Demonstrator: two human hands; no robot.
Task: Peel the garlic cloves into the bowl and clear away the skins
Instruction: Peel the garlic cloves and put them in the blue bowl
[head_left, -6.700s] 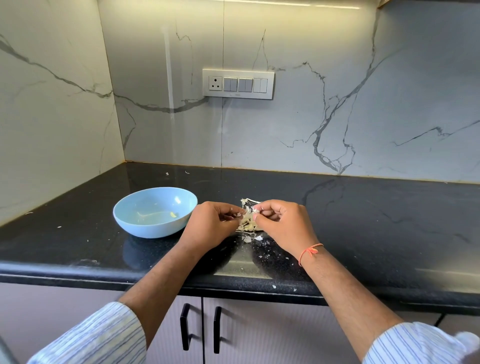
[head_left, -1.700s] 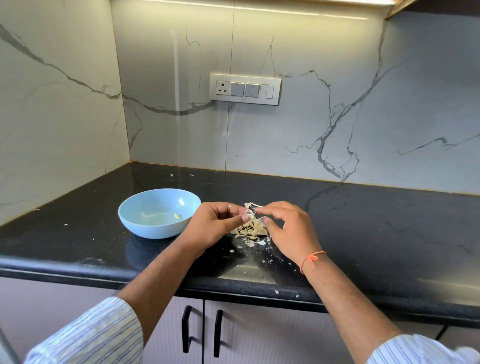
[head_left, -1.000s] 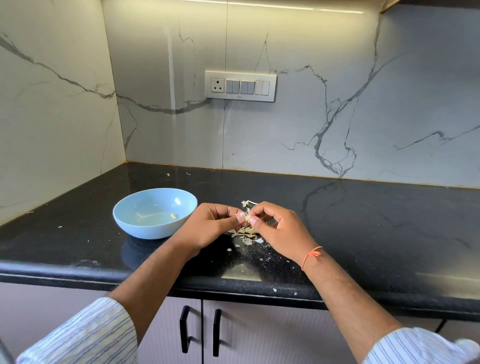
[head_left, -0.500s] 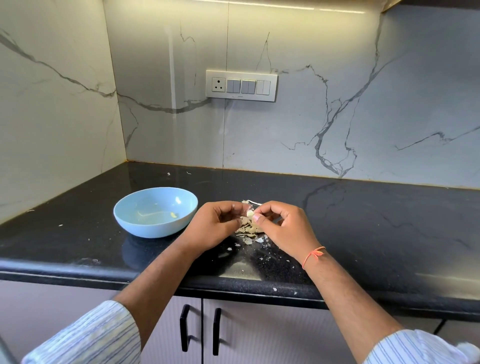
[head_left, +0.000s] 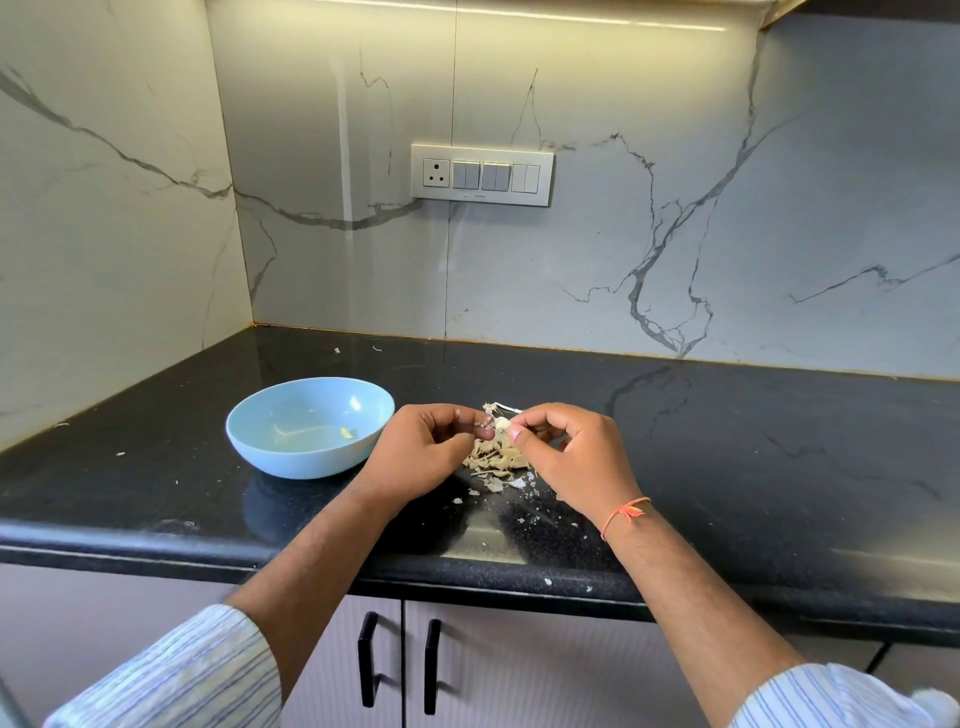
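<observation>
While both hands meet just above the black desk (head_left: 727, 467), the right hand (head_left: 571, 457) has its thumb and forefinger curled into a pinch on a small pale garlic clove (head_left: 502, 424), the other fingers bent behind. The left hand (head_left: 421, 452) faces it from the other side, its fingertips (head_left: 470, 415) drawn together on a thin flake of skin (head_left: 487, 419) that touches the clove; that grip is closed on the flake and not on the clove itself. Directly below the two grips lies a heap of papery garlic skins (head_left: 496, 457), with smaller crumbs scattered from it toward the person and down to the desk's front edge. To the left of the left hand, just beside its knuckles, sits a light blue bowl (head_left: 270, 441) holding one small yellowish piece (head_left: 347, 433). An orange thread (head_left: 626, 514) circles the right wrist. Striped sleeves (head_left: 182, 675) cover both forearms near the elbows. Beyond the grips, a switch panel (head_left: 482, 175) is mounted on the marble wall.
</observation>
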